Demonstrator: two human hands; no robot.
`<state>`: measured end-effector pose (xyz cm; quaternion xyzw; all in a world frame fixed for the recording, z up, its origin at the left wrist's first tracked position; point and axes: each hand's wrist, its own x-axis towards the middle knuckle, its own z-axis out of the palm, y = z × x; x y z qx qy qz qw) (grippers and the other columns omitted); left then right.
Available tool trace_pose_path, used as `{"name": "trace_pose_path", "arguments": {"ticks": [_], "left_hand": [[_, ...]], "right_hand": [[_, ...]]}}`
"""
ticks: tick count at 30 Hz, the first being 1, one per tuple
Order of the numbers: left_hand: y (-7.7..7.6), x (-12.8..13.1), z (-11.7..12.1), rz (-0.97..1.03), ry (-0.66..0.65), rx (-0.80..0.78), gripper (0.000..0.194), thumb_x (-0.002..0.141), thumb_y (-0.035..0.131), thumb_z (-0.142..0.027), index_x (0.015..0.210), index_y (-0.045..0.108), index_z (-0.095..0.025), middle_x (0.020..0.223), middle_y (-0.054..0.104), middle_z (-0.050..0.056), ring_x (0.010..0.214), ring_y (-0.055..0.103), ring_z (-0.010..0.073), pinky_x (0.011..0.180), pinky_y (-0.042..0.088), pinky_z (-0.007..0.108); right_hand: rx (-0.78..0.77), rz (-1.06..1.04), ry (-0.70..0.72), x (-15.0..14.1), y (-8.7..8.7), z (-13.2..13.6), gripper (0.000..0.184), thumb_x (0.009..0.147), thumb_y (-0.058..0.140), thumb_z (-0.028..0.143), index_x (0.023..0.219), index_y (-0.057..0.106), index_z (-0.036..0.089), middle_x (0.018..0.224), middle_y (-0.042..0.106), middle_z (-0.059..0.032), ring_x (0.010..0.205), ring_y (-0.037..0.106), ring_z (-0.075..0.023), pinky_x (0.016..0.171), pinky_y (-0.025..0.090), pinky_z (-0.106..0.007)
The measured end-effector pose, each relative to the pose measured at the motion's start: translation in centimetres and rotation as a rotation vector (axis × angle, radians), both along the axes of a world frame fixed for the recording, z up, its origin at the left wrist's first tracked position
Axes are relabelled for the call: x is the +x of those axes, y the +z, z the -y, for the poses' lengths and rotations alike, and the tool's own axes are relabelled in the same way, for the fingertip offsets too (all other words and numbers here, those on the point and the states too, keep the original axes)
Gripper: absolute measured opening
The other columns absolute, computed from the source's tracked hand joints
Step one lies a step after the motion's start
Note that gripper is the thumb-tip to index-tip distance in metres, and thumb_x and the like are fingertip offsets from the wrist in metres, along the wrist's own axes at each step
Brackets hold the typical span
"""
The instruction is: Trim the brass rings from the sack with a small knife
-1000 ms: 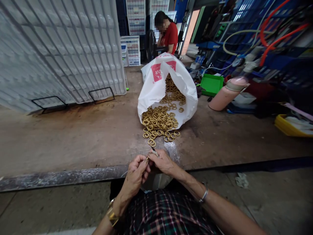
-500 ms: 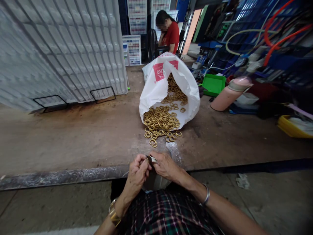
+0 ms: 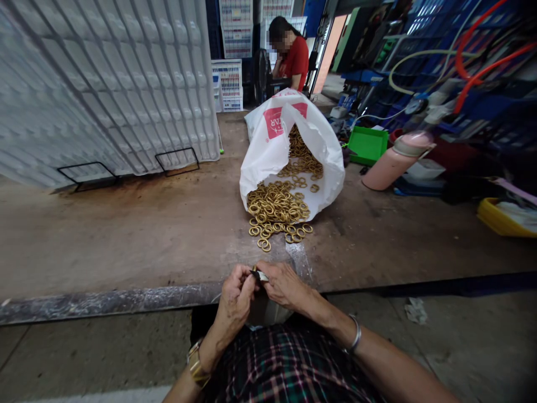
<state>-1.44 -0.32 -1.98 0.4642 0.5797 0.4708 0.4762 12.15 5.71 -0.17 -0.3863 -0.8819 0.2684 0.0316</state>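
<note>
Just past the table's front edge, my left hand and my right hand meet, both with fingers pinched. A small dark piece shows at my left fingertips. Beside it a white bit lies against my right fingers; whether it is worn or held, I cannot tell. A sliver of a gold-coloured ring peeks out at my right fingertips, mostly hidden. Beyond my hands, a heap of gold-coloured rings spills from the mouth of a white plastic sack lying on its side.
The brown table runs across the view. Ribbed translucent trays stand upright at left in black wire holders. At right are a green tray, a pink bottle and a yellow basket. A person in red sits behind.
My fingers have shifted slightly around the small pieces; the dark piece now lies flatter and the gold-coloured sliver shows. The sack and the heap of rings stay put.
</note>
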Motion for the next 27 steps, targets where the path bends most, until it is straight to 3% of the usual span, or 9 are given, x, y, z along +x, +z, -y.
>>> {"name": "trace_pose_path", "arguments": {"ticks": [5,8,13,18,22,27], "left_hand": [[0.3,0.2,0.5,0.020,0.049,-0.019,0.024,0.082,0.049,-0.041,0.073,0.049,-0.018,0.057,0.053,-0.003,0.046,0.045,0.0080,0.046,0.036,0.019],[1.3,0.6,1.1,0.080,0.031,-0.039,0.027,0.081,0.050,-0.044,0.072,0.048,-0.018,0.055,0.053,-0.003,0.044,0.045,0.0076,0.044,0.035,0.019],[2.9,1.0,1.3,0.394,-0.060,-0.150,0.028,0.080,0.052,-0.044,0.072,0.046,-0.018,0.055,0.053,-0.004,0.039,0.042,0.0056,0.038,0.032,0.017],[2.2,0.6,0.3,0.742,0.011,-0.216,0.025,0.079,0.056,-0.040,0.071,0.048,-0.017,0.062,0.055,-0.002,0.044,0.044,0.0060,0.037,0.033,0.016],[1.7,-0.1,0.1,0.770,0.037,-0.223,0.024,0.075,0.062,-0.036,0.070,0.053,-0.014,0.069,0.061,0.003,0.052,0.050,0.0083,0.040,0.037,0.018],[1.7,-0.5,0.0,0.803,0.119,-0.225,0.023,0.068,0.068,-0.032,0.069,0.054,-0.014,0.074,0.061,0.004,0.058,0.053,0.0097,0.042,0.038,0.018]], "right_hand": [[-0.009,0.087,-0.023,-0.2,0.6,0.1,0.024,0.071,0.042,0.012,0.091,0.054,0.016,0.077,0.065,-0.0063,0.065,0.056,-0.0158,0.056,0.028,-0.025],[0.019,0.140,-0.084,0.1,0.3,-0.5,0.025,0.072,0.042,0.013,0.093,0.054,0.015,0.077,0.065,-0.0079,0.064,0.057,-0.0163,0.055,0.027,-0.026],[0.140,0.153,-0.278,1.1,-1.0,-2.1,0.024,0.075,0.040,0.013,0.093,0.055,0.016,0.076,0.065,-0.0075,0.066,0.057,-0.0170,0.056,0.027,-0.026],[0.236,0.005,-0.432,0.5,-1.4,-3.2,0.018,0.082,0.042,0.019,0.098,0.051,0.019,0.083,0.064,-0.0046,0.074,0.059,-0.0171,0.060,0.031,-0.025],[0.205,0.088,-0.472,-0.7,-0.9,-3.7,0.017,0.086,0.044,0.028,0.099,0.049,0.019,0.085,0.065,-0.0064,0.074,0.061,-0.0183,0.060,0.032,-0.026],[0.210,0.193,-0.468,-1.3,-0.6,-4.0,0.019,0.083,0.046,0.023,0.101,0.048,0.018,0.087,0.066,-0.0083,0.078,0.062,-0.0211,0.061,0.033,-0.027]]}}
